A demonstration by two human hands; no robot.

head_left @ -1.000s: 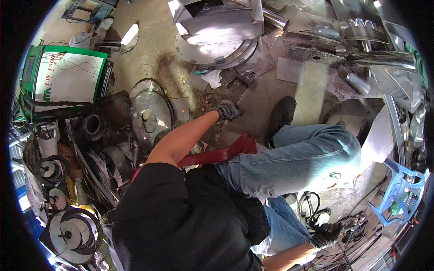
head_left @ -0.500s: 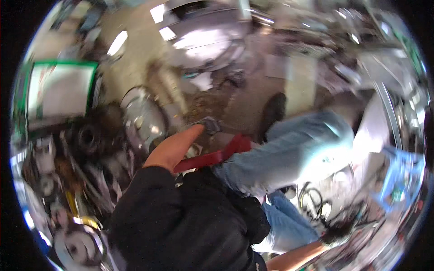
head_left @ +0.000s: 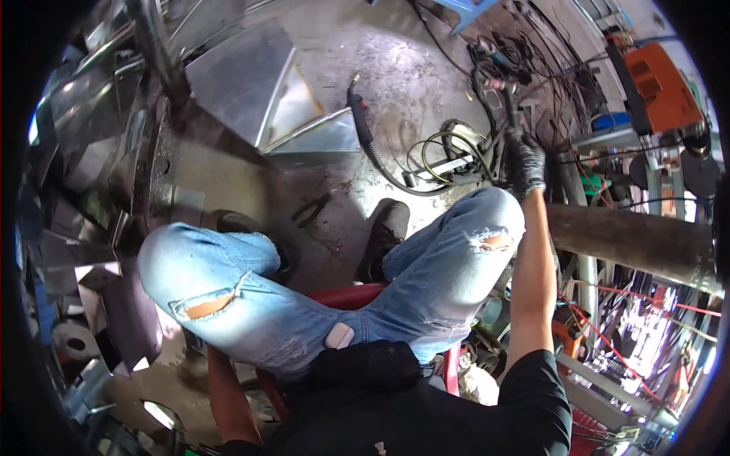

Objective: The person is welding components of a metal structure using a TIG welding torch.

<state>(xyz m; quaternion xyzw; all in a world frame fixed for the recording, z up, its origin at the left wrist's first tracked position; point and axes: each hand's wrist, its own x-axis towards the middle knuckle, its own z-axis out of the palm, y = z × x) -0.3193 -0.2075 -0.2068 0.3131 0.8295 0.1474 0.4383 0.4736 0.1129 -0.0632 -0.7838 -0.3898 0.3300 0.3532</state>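
From my remote post I see the gloved R hand approx. at 2 o'clock, fingers apparently curled round a dark handle just above it. L hand is hidden beyond the forearm at 7 o'clock, state unknown; I'd lift gently, w/o snagging nearby cables.

Sits with knees apart on a red chair. Holds the gloved right grip at a dark tool beside cables. Tucks the left forearm behind the thigh, hiding the hand. Has a torch on the floor ahead, a V-shaped black tool between the shoes, metal sheets farther left.
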